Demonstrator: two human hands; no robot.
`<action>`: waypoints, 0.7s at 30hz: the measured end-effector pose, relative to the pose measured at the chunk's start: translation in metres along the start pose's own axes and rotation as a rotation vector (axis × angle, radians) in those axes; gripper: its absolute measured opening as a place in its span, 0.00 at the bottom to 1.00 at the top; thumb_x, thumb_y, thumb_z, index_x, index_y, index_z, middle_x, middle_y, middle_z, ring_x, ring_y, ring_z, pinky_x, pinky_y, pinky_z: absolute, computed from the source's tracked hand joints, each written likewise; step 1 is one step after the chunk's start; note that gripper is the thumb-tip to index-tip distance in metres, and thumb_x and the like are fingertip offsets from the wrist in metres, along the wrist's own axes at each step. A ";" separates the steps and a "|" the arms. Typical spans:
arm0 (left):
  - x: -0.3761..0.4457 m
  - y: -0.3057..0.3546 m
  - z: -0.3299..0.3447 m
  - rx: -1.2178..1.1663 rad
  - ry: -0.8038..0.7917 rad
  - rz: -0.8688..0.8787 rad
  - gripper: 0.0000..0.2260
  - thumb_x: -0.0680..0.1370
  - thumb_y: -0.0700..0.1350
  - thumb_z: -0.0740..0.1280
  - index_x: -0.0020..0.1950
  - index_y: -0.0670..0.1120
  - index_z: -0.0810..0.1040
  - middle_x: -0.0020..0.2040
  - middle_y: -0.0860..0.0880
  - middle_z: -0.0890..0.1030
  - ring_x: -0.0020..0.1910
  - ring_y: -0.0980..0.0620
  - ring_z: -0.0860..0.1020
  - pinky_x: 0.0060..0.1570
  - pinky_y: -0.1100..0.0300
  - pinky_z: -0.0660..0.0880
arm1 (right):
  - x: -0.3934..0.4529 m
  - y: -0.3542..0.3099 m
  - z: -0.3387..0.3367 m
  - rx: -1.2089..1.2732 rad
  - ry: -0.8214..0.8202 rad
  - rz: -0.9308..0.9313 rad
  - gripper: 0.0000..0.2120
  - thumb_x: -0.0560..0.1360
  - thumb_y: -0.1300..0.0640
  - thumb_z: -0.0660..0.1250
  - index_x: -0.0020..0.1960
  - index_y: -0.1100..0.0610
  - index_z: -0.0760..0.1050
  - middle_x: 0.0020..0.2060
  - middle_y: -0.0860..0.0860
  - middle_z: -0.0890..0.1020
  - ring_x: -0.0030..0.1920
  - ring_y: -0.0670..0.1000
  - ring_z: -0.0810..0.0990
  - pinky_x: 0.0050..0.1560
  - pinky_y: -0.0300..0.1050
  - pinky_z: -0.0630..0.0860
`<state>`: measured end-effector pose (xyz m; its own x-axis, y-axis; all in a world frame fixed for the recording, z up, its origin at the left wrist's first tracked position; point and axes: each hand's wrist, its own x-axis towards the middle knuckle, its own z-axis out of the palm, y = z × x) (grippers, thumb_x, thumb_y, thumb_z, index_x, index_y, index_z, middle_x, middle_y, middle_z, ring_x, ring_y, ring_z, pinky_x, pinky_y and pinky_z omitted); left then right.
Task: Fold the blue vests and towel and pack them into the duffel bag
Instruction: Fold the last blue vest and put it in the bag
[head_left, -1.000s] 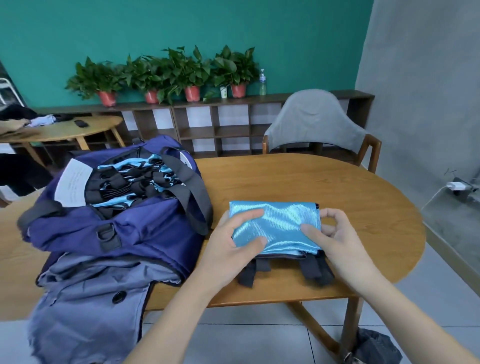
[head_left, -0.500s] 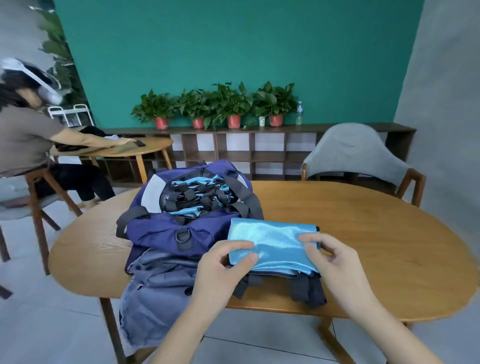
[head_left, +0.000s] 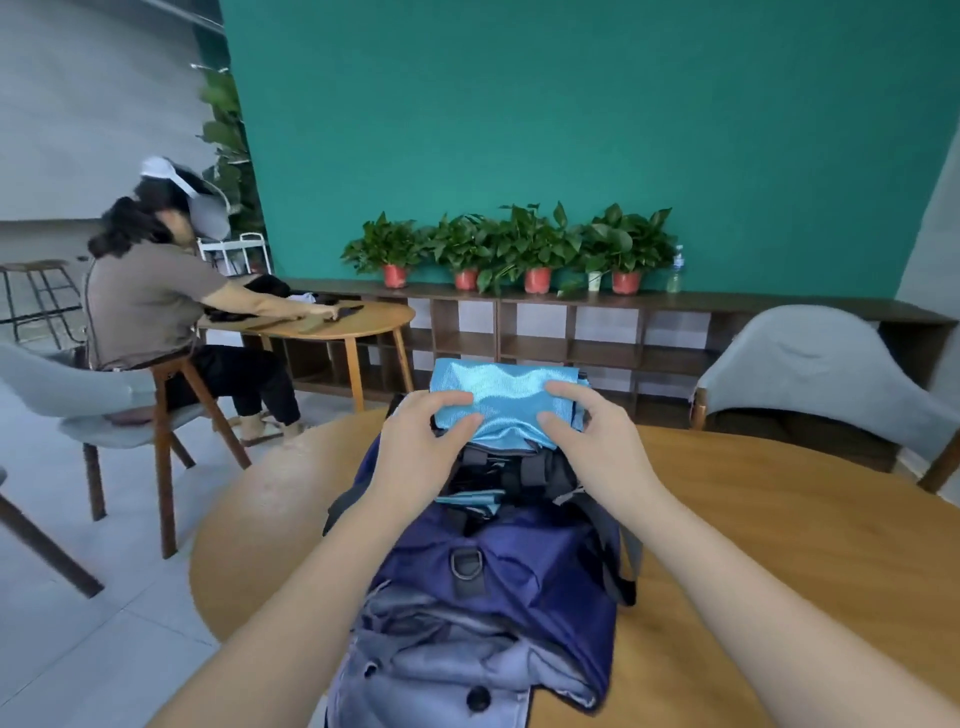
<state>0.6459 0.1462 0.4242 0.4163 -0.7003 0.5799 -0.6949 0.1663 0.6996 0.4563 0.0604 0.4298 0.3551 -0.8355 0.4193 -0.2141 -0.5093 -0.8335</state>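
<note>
A folded shiny light-blue vest (head_left: 506, 397) with dark straps hanging below is held over the open mouth of the navy duffel bag (head_left: 524, 561). My left hand (head_left: 421, 447) grips its left edge and my right hand (head_left: 587, 441) grips its right edge. Inside the bag's opening lie more blue and black folded vests (head_left: 478, 499), mostly hidden by the held vest. The bag stands on the wooden table (head_left: 779, 545).
A grey garment (head_left: 441, 670) hangs over the table's near edge in front of the bag. A grey-covered chair (head_left: 810, 374) stands at the far right. A seated person (head_left: 156, 312) works at another table on the left. Potted plants line the shelf (head_left: 571, 322) behind.
Both hands lifted the folded vest off the table and carried it left, over the bag's opening. The view swung left and up.
</note>
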 end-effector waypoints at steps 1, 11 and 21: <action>0.013 -0.004 0.001 0.019 -0.001 -0.007 0.09 0.78 0.49 0.73 0.58 0.53 0.83 0.52 0.64 0.76 0.55 0.62 0.73 0.58 0.65 0.68 | 0.014 -0.002 0.007 -0.008 0.005 0.006 0.17 0.80 0.52 0.68 0.68 0.49 0.76 0.49 0.43 0.81 0.42 0.46 0.78 0.39 0.27 0.69; 0.063 -0.085 0.047 0.118 -0.201 -0.208 0.12 0.80 0.52 0.70 0.62 0.51 0.82 0.60 0.56 0.78 0.61 0.54 0.77 0.55 0.67 0.68 | 0.079 0.062 0.063 -0.198 -0.019 0.172 0.15 0.78 0.51 0.69 0.64 0.53 0.78 0.33 0.49 0.79 0.25 0.44 0.68 0.30 0.39 0.63; 0.059 -0.132 0.073 0.288 -0.408 -0.277 0.15 0.83 0.58 0.59 0.65 0.58 0.79 0.65 0.47 0.76 0.63 0.45 0.74 0.66 0.46 0.70 | 0.075 0.105 0.074 -0.373 -0.231 0.169 0.14 0.83 0.45 0.60 0.61 0.51 0.78 0.40 0.48 0.80 0.41 0.51 0.76 0.42 0.44 0.69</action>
<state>0.7192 0.0320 0.3351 0.3854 -0.9116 0.1432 -0.7476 -0.2175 0.6275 0.5273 -0.0408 0.3468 0.4712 -0.8668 0.1629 -0.5839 -0.4450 -0.6790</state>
